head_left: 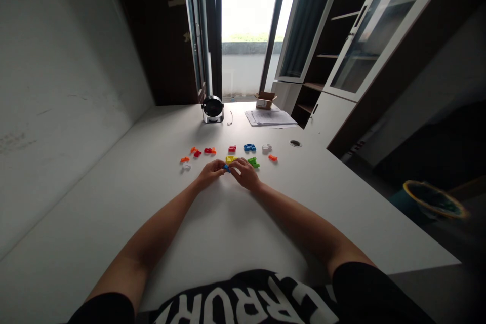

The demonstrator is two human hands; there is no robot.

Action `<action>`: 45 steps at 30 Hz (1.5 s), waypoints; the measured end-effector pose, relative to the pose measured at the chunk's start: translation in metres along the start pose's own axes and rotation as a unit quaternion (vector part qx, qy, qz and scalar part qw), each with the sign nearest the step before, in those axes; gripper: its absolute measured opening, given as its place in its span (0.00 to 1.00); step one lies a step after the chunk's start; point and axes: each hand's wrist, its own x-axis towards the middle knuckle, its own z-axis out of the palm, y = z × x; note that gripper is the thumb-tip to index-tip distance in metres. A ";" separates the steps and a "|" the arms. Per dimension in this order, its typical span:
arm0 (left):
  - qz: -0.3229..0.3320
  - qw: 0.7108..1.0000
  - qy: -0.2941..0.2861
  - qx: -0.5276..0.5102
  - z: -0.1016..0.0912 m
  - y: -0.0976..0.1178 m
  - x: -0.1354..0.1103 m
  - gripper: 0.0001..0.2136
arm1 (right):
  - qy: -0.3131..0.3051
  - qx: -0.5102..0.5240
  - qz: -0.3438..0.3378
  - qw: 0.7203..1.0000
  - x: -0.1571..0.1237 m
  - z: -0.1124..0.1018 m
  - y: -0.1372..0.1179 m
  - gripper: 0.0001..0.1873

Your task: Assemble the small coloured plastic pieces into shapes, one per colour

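My left hand (210, 172) and my right hand (246, 173) meet at the middle of a white table (159, 197), fingers pinched together around a small blue piece (227, 167) with a yellow piece (230, 159) just behind it. Small coloured plastic pieces lie in a loose row beyond the hands: orange (185, 159) and red (197, 153) ones at the left, a red one (232, 149), a blue one (249, 147), a white one (266, 147), a green one (253, 162) and an orange one (273, 157) at the right.
A small round fan (212, 109) stands at the table's far edge, with a stack of papers (270, 117) and a small cardboard box (265, 100) to its right. A cable hole (295, 144) is in the table. Glass-door cabinets (341, 45) stand right; a bin (433, 200) sits on the floor.
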 end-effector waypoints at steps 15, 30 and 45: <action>-0.013 1.000 0.016 -0.019 -0.001 0.010 -0.001 0.15 | 0.012 -0.046 0.023 0.999 -0.001 0.003 0.005 0.05; -0.017 1.000 0.009 0.005 -0.001 0.010 -0.002 0.13 | 0.016 -0.044 0.026 0.999 -0.001 0.002 0.002 0.06; -0.033 0.999 0.012 -0.005 -0.001 0.006 0.000 0.13 | 0.009 -0.056 0.016 0.998 -0.001 0.003 0.003 0.07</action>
